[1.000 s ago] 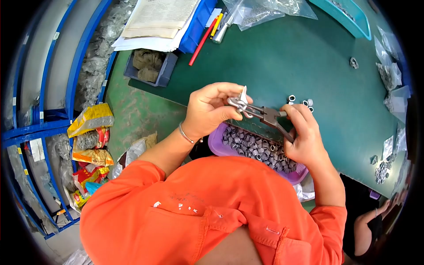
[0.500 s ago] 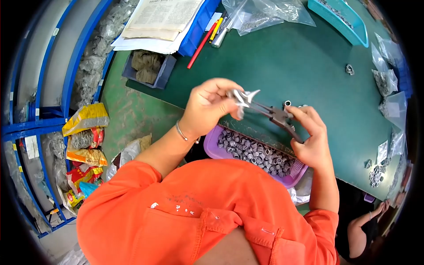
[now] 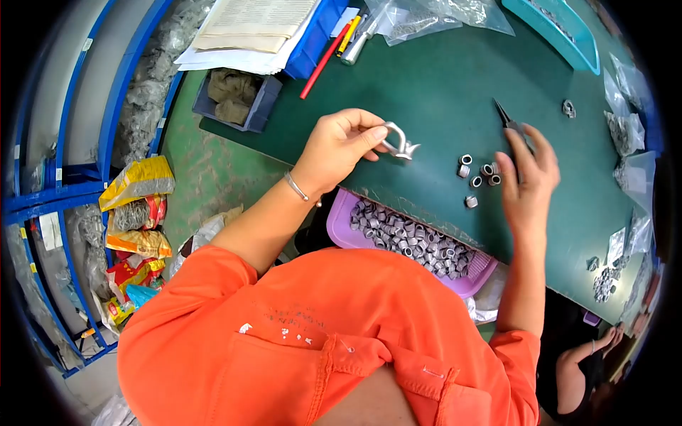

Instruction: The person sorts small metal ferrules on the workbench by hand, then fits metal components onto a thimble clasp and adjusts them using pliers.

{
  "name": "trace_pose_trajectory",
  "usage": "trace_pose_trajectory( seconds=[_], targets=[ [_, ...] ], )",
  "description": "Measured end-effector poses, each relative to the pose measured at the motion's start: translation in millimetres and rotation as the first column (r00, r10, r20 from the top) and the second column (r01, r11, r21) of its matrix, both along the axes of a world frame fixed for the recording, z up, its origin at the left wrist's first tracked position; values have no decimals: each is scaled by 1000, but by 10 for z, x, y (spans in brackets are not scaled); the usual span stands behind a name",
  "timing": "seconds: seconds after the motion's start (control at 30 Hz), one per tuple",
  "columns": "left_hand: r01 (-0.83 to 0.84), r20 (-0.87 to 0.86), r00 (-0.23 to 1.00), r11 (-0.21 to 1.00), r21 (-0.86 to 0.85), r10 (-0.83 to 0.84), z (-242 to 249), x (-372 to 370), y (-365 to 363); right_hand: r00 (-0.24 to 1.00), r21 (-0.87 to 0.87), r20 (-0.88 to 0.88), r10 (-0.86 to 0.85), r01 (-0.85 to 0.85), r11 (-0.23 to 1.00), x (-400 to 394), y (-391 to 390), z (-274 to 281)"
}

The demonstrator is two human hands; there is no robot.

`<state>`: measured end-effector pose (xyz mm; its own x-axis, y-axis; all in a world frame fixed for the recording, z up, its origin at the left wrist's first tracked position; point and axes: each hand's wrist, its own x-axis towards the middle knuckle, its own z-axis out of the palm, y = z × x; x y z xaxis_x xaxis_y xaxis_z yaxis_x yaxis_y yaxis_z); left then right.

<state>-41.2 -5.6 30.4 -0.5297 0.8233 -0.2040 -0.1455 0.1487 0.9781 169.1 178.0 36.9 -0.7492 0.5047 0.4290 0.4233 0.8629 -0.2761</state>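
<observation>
A curved metal fitting [image 3: 399,142] is sitting pinched at the fingertips of the left hand [image 3: 339,150], lifted just above the green surface [image 3: 440,85]; the left grip is narrow and closed on the fitting's looped end, with thumb and forefinger doing the holding.

To its right, the right hand [image 3: 527,183] is resting with fingers spread over the surface, and slim pliers [image 3: 513,128] are lying under its fingers, the pointed nose sticking out beyond the fingertips. Whether the right grip is actually clasping the pliers or only lying over them cannot be told.

Between the two hands, a few small metal rings [image 3: 477,172] are lying loose on the surface, just beside the right fingertips. Nearer the person, a purple tray [image 3: 341,224] heaped with more such rings is sitting at the surface's edge, below both hands.

Farther out, a red pen [image 3: 321,64] and a stack of papers [image 3: 249,32] are lying at the far left, a teal tray [image 3: 561,35] at the far right, and clear bags [image 3: 625,128] of parts along the right edge. Another person's hand [image 3: 616,332] is showing at the lower right.
</observation>
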Motion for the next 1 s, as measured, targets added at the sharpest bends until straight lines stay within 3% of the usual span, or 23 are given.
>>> trace_pose_trajectory(
  seconds=[0.03,0.1,0.17,0.2,0.23,0.3,0.33,0.43,0.5,0.57,0.6,0.63,0.7,0.77,0.8,0.87,1.0],
  targets=[
    [20,173,985,1000,-5,-19,24,54,13,982,-116,-122,142,-157,981,-84,-120,37],
    [77,217,973,997,9,-77,62,162,32,931,-555,-285,226,-353,754,-260,-481,189],
    [72,465,877,990,120,-120,97,227,30,879,-661,-423,221,-466,588,-358,-626,95],
    [72,453,885,993,96,-108,116,240,23,889,-789,-425,171,-456,411,-341,-635,33],
    [73,458,882,993,91,-107,131,242,14,892,-794,-421,168,-451,407,-332,-650,14],
    [112,429,891,988,106,-147,150,221,-12,876,-851,-480,35,-476,221,-332,-688,-12],
    [147,438,880,983,113,-182,149,206,-26,845,-844,-535,-24,-532,71,-320,-700,-18],
    [141,444,878,983,118,-179,160,245,-33,903,-907,-420,-89,-421,-2,-263,-704,42],
    [121,453,878,987,102,-154,127,269,-31,895,-915,-404,-190,-401,56,-279,-779,48],
    [102,453,881,990,98,-136,106,278,-10,939,-799,-329,-98,-222,559,-283,-795,0],
    [111,413,902,992,60,-126,102,289,-8,939,-648,-341,-40,-204,734,-302,-792,-8],
    [118,372,921,993,20,-117,105,298,-5,938,-644,-345,-42,-204,737,-313,-774,-4],
    [124,365,924,992,5,-117,117,296,13,916,-266,-377,139,-251,931,-327,-730,-9],
    [122,209,970,992,7,-121,110,316,20,919,-190,-349,184,-262,946,-326,-724,-27],
    [122,212,970,993,5,-120,81,341,17,911,-151,-357,204,-272,950,-337,-741,-21],
    [160,-218,965,985,59,-143,14,378,15,910,-90,-351,221,-268,959,-350,-780,-29],
    [227,-354,907,973,-46,-229,132,342,24,878,-167,-410,246,-337,927,-355,-768,18]
  ],
)
